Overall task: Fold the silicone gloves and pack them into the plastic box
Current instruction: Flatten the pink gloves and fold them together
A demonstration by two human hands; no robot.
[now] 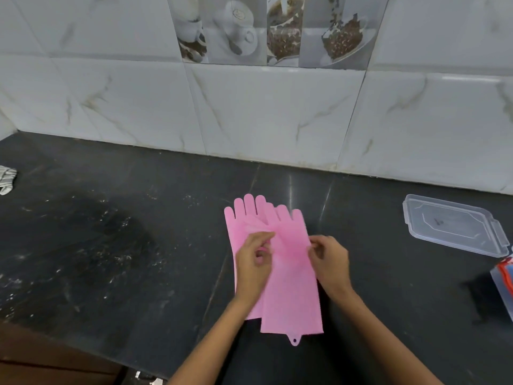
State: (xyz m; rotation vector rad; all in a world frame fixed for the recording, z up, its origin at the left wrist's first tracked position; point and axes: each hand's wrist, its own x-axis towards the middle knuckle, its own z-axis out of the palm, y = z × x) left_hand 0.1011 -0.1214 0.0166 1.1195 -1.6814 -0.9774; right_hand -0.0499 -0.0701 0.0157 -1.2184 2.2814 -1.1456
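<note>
Both hands worked over the pink silicone gloves (pixel 280 262), which lay flat near the middle of the dark stone tabletop (pixel 111 245), their fingers pointing toward the tiled wall (pixel 277 115) and their cuffs toward the person. The left hand (pixel 254 262) rested on the left side of the pair, its fingers curled and closed in a pinch on a fold of pink material at the palm area. The right hand (pixel 330 259) sat at the right edge of the upper glove, its fingertips drawn together on that edge. One glove lay partly over the other, the upper one shifted to the right, with a small hanging loop (pixel 294 340) jutting from its cuff at the near end. Well off to the right, a clear plastic lid (pixel 455 229) lay flat on the tabletop, apart from the gloves. Just beyond it, at the right border of the view, part of a clear plastic box (pixel 503 287) showed, with something red and blue inside that could not be made out. At the far left edge lay a bit of grey-and-white striped cloth (pixel 7 179). A decorative tile (pixel 272 29) printed with cups and coffee beans sat high on the wall.
</note>
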